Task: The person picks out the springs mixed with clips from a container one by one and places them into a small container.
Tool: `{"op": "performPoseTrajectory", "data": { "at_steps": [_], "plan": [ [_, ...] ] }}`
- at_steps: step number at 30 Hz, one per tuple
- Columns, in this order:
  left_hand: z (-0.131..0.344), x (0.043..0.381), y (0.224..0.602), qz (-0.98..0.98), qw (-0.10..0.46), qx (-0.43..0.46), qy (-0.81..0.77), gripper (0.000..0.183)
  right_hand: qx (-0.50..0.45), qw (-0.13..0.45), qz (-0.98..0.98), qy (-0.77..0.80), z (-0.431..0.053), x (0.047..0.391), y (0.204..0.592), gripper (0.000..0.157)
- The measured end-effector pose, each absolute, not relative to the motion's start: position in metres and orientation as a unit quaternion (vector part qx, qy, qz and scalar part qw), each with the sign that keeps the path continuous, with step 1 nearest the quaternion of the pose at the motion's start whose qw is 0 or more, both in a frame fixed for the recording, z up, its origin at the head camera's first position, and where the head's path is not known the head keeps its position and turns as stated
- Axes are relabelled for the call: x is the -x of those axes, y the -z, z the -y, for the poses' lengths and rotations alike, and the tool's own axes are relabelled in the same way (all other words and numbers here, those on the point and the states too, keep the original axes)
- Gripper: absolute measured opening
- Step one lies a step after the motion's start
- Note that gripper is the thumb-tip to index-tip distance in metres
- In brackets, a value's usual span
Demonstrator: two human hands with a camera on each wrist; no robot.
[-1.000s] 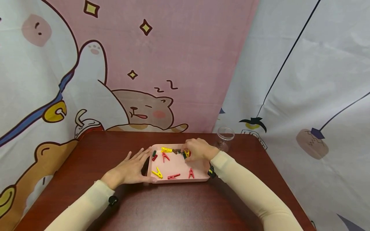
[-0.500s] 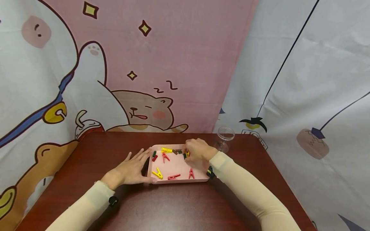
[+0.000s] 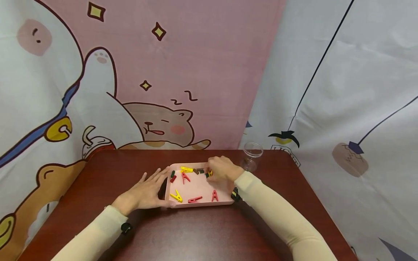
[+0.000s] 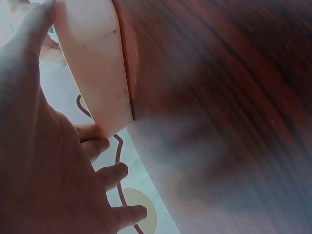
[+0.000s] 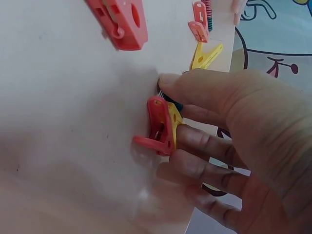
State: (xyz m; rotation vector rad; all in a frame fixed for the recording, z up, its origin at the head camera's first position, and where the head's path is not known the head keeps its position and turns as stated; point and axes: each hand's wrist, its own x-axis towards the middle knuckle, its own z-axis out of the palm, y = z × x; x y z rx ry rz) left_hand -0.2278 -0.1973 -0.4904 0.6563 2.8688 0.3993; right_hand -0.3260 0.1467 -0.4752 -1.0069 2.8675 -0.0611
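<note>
Right hand is pinching a little dark piece by a red clothespin, near the far right corner of the tray; left hand is spread along the left edge, probably so nothing slides.

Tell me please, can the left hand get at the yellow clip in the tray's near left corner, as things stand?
Probably yes: the left hand touches the tray at that corner, and only its low rim seems to stand between hand and yellow clip. Nothing covers the clip.
</note>
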Motion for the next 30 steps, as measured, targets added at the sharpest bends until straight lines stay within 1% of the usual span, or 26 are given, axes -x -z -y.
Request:
{"op": "performPoseTrajectory", "data": {
  "at_steps": [5,11,17,30],
  "plan": [
    [0.199,0.228,0.492,-0.962,0.088,-0.22,-0.139,0.142,0.335,0.043,-0.941,0.022,-0.147,0.325,0.475,0.026],
    [0.198,0.229,0.493,-0.959,0.089,-0.226,-0.147,0.143,0.335,0.051,-0.94,0.046,-0.152,0.324,0.477,0.027],
    [0.198,0.23,0.492,-0.96,0.088,-0.222,-0.148,0.143,0.339,0.031,-0.938,0.062,-0.156,0.325,0.473,0.029],
    [0.197,0.23,0.488,-0.96,0.094,-0.218,-0.149,0.144,0.318,0.01,-0.942,0.103,-0.161,0.32,0.464,0.029]
  ]
}}
